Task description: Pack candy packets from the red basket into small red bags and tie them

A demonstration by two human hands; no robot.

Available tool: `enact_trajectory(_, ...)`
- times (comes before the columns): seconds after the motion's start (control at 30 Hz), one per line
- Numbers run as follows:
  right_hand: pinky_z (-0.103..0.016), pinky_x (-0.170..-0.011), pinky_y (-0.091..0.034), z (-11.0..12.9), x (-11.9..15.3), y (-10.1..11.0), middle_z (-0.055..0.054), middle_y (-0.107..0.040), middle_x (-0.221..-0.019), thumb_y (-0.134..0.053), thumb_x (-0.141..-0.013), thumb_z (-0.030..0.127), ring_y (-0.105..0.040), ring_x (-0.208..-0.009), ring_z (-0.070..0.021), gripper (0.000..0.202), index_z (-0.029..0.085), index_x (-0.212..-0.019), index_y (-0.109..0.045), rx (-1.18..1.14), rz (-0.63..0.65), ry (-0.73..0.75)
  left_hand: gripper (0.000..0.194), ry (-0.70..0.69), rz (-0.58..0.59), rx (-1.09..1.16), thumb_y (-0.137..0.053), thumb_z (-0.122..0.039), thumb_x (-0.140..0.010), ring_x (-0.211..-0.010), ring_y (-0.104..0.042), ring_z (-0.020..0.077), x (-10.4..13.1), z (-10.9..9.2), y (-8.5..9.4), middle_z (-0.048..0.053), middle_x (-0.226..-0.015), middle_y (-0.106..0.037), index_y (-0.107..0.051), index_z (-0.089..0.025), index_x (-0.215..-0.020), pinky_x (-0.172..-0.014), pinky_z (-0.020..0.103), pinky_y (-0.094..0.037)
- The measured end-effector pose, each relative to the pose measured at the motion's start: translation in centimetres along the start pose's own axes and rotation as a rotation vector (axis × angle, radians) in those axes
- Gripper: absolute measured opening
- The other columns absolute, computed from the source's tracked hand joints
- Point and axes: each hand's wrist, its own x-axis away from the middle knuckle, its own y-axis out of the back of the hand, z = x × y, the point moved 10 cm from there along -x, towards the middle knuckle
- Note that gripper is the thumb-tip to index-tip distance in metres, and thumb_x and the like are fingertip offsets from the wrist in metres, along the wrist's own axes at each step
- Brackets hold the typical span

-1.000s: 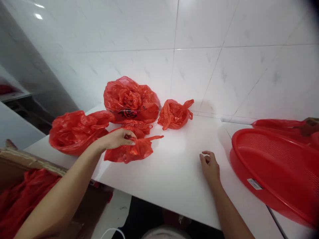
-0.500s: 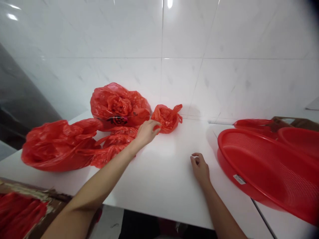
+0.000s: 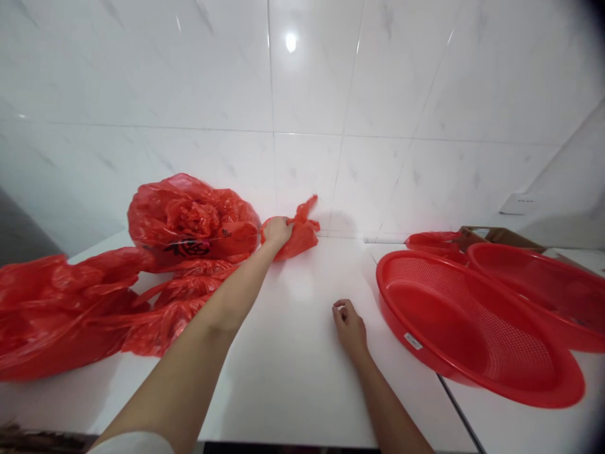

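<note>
My left hand (image 3: 278,232) is closed on a small red plastic bag (image 3: 302,239) by the foot of the tiled wall. The bag's twisted handles stick up beyond my fingers, and the fingers are partly hidden from me. My right hand (image 3: 350,325) is loosely curled over the white table (image 3: 283,378), with nothing visible in it. A big, puffed-out red plastic bag (image 3: 191,217) with black lettering stands left of the small one. In front of it lie crumpled red bags (image 3: 174,302), partly behind my left forearm.
Another full red bag (image 3: 57,309) sits at the left edge. To the right stands a red plastic basket (image 3: 425,340) with perforated sides, and a second red basket (image 3: 534,277) behind it. A cardboard box (image 3: 501,236) is at the back right. A seam (image 3: 458,410) crosses the tabletop.
My left hand has closed on the small red bag, whose shape is now bunched. My view has turned right, so things appear farther left. My right hand stays curled over the table.
</note>
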Motion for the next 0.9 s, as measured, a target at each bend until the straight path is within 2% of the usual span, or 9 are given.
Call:
enact_trajectory(0.13,-0.024,-0.056,-0.035,0.0,-0.2,-0.2,0.006,-0.051,-0.060,-0.041,-0.090,0.043,-0.051,-0.056,-0.0148,0.021,0.026,-0.092,-0.052,0.013,0.014,-0.007,0.038,-0.023,-0.107,0.052,-0.057,-0.035,-0.091,-0.116,-0.055,0.0262,-0.5,-0.5,2.7,0.011,-0.133,-0.053,-0.055,-0.019,-0.124,-0.096,0.050,-0.046)
enact_trajectory(0.37,-0.026,-0.055,-0.039,0.7,0.5,0.2,0.004,-0.055,-0.068,-0.040,-0.092,0.041,-0.052,-0.058,-0.0144,0.024,0.024,-0.102,-0.054,0.009,-0.029,0.018,0.034,-0.050,0.047,0.287,-0.057,-0.036,-0.091,-0.102,-0.061,0.0226,0.5,-2.6,1.8,0.009,-0.119,-0.061,-0.058,-0.016,-0.119,-0.086,0.044,-0.052)
enact_trajectory(0.47,-0.034,-0.074,-0.050,5.7,1.4,1.8,-0.008,-0.060,-0.108,-0.045,-0.091,0.039,-0.060,-0.091,-0.0201,0.037,0.023,-0.124,-0.049,0.007,-0.217,0.256,0.034,-0.055,0.141,0.404,-0.057,-0.037,-0.091,-0.100,-0.062,0.0222,1.9,-3.9,0.9,0.009,-0.118,-0.061,-0.059,-0.016,-0.117,-0.085,0.043,-0.053)
enact_trajectory(0.53,-0.046,-0.093,-0.046,9.7,1.8,2.4,-0.014,-0.042,-0.138,-0.051,-0.089,0.039,-0.046,-0.123,-0.0272,0.049,0.025,-0.136,-0.042,0.053,-0.335,0.442,0.033,-0.044,0.233,0.479,-0.056,-0.038,-0.092,-0.095,-0.063,0.0205,3.6,-4.5,-0.1,0.008,-0.113,-0.063,-0.060,-0.015,-0.115,-0.082,0.041,-0.054)
enact_trajectory(0.6,-0.055,-0.102,-0.038,11.9,1.0,1.9,-0.014,-0.022,-0.151,-0.059,-0.085,0.042,-0.029,-0.138,-0.0336,0.060,0.028,-0.140,-0.039,0.117,-0.366,0.507,0.034,-0.048,0.360,0.553,-0.053,-0.042,-0.092,-0.084,-0.066,0.0177,5.9,-4.8,-1.4,0.007,-0.102,-0.067,-0.062,-0.014,-0.109,-0.074,0.037,-0.056)
enact_trajectory(0.67,-0.059,-0.102,-0.037,12.1,-0.8,0.8,-0.015,-0.020,-0.152,-0.066,-0.079,0.038,-0.026,-0.138,-0.0377,0.062,0.026,-0.136,-0.045,0.142,-0.339,0.496,0.038,-0.067,0.476,0.613,-0.056,-0.049,-0.089,-0.075,-0.067,0.0169,8.1,-4.9,-2.5,0.006,-0.092,-0.071,-0.067,-0.016,-0.103,-0.067,0.034,-0.056)
enact_trajectory(0.73,-0.052,-0.096,-0.045,11.1,-2.2,-0.3,-0.016,-0.035,-0.142,-0.063,-0.075,0.021,-0.039,-0.130,-0.0351,0.047,0.022,-0.122,-0.055,0.112,-0.282,0.494,0.041,-0.078,0.532,0.646,-0.063,-0.053,-0.081,-0.072,-0.069,0.0183,9.4,-4.4,-2.9,0.006,-0.091,-0.073,-0.069,-0.018,-0.101,-0.065,0.032,-0.057)
enact_trajectory(0.8,-0.041,-0.086,-0.053,9.6,-2.7,-1.2,-0.014,-0.049,-0.126,-0.053,-0.070,0.006,-0.052,-0.115,-0.0273,0.039,0.020,-0.106,-0.059,0.067,-0.240,0.509,0.045,-0.062,0.510,0.647,-0.060,-0.057,-0.081,-0.075,-0.070,0.0192,9.7,-3.3,-2.8,0.008,-0.097,-0.073,-0.067,-0.020,-0.105,-0.065,0.030,-0.057)
enact_trajectory(0.9,-0.035,-0.081,-0.054,8.3,-2.0,-1.5,-0.011,-0.053,-0.115,-0.047,-0.066,0.002,-0.056,-0.105,-0.0221,0.039,0.019,-0.098,-0.058,0.038,-0.252,0.542,0.055,-0.015,0.401,0.574,-0.050,-0.062,-0.085,-0.077,-0.069,0.0190,9.0,-1.2,-2.6,0.011,-0.104,-0.070,-0.056,-0.018,-0.117,-0.066,0.031,-0.056)
